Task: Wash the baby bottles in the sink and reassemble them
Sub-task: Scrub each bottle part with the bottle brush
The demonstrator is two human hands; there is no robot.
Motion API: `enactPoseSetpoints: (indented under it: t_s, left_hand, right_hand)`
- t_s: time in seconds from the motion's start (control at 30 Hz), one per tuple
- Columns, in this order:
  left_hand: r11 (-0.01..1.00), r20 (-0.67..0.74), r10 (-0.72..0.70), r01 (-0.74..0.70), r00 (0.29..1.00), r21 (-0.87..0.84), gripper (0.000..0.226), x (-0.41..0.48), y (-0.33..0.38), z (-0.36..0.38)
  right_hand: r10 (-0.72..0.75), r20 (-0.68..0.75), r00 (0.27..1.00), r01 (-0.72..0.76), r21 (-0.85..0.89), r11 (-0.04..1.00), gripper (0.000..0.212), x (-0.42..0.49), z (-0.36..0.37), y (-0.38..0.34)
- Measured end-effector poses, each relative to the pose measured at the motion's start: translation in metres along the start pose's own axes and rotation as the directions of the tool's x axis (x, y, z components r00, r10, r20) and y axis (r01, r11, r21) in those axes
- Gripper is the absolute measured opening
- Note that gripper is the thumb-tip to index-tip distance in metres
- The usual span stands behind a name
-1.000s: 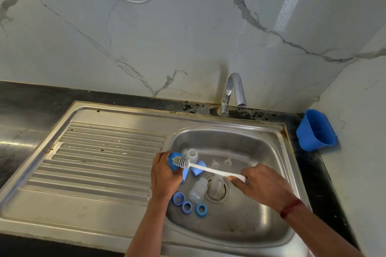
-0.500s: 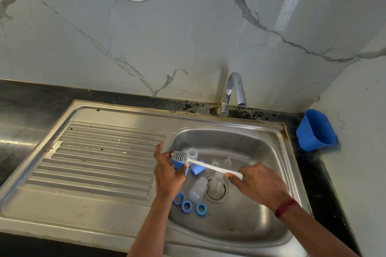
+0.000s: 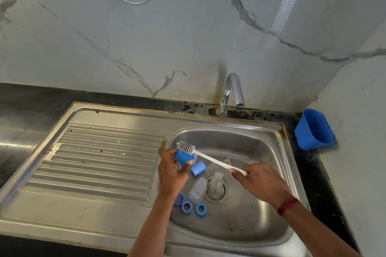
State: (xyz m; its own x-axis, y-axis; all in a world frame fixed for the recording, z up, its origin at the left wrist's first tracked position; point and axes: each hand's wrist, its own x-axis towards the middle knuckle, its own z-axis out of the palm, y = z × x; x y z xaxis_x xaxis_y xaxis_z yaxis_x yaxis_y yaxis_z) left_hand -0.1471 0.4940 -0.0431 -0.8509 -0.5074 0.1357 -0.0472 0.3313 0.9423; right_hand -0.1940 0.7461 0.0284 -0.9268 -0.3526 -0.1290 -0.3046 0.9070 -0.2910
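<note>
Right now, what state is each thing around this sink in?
Left hand: grips blue cap.
Right hand: grips brush by handle.
Brush: bristles on blue cap.
Tap: no water running.
Loose cap: on its side.
Bottles: capless, in basin.
Rings: detached, lying flat.

Bare left grip, bare right grip, red thread band on right wrist

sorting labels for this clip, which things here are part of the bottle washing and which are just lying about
In the job: left hand holding a blue cap; right hand holding the bottle brush; second blue cap, two clear bottles and three blue rings in the sink; tap.

Lying about: blue tub on the wall, white cable, drainboard.
</note>
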Motion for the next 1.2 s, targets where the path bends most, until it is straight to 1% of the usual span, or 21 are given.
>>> enactPoseSetpoints:
  t_s: [0.07, 0.13, 0.3, 0.5, 0.57, 0.67, 0.77, 0.93, 1.03, 1.2]
  left_hand:
    - [1.000, -0.055, -0.025, 0.024, 0.998, -0.009, 0.099, 0.004, -0.003, -0.005]
    - [0.999, -0.073, -0.035, 0.034, 0.997, -0.026, 0.099, 0.004, -0.002, -0.010]
    - [0.999, 0.025, 0.012, -0.011, 1.000, -0.041, 0.097, -0.006, 0.005, -0.009]
    - [0.995, 0.071, 0.039, -0.033, 0.997, -0.095, 0.094, -0.016, 0.015, -0.017]
    - [0.995, 0.040, 0.034, -0.030, 0.999, -0.097, 0.091, -0.019, 0.017, -0.024]
    - [0.994, -0.051, -0.005, -0.001, 0.999, -0.105, 0.091, -0.019, 0.022, -0.032]
    - [0.992, -0.079, -0.027, 0.016, 0.997, -0.128, 0.092, -0.021, 0.026, -0.033]
    - [0.990, -0.002, -0.007, 0.006, 1.000, -0.138, 0.091, -0.036, 0.039, -0.014]
    - [0.990, 0.004, -0.011, 0.011, 1.000, -0.142, 0.090, -0.042, 0.043, -0.010]
    - [0.993, 0.037, -0.007, 0.011, 0.999, -0.117, 0.087, -0.047, 0.047, -0.002]
  right_hand:
    - [0.007, 0.013, 1.000, -0.007, 0.011, 1.000, 0.062, -0.005, -0.001, 0.004]
    - [0.021, 0.034, 0.999, -0.022, 0.033, 0.999, 0.062, -0.010, -0.001, 0.005]
    - [0.050, 0.042, 0.998, -0.053, 0.065, 0.996, 0.060, -0.014, -0.003, 0.000]
    - [0.062, 0.043, 0.997, -0.068, 0.158, 0.985, 0.059, -0.022, 0.003, -0.006]
    - [0.058, 0.043, 0.997, -0.066, 0.209, 0.976, 0.061, -0.026, 0.008, -0.006]
    - [0.056, 0.062, 0.996, -0.071, 0.271, 0.960, 0.063, -0.033, 0.010, -0.005]
    - [0.044, 0.056, 0.997, -0.059, 0.299, 0.952, 0.064, -0.040, 0.009, -0.001]
    - [0.059, 0.059, 0.997, -0.075, 0.321, 0.944, 0.064, -0.045, 0.006, 0.003]
    - [0.072, 0.062, 0.995, -0.089, 0.331, 0.939, 0.065, -0.048, 0.007, 0.008]
    - [0.055, 0.080, 0.995, -0.079, 0.336, 0.938, 0.065, -0.045, 0.008, 0.019]
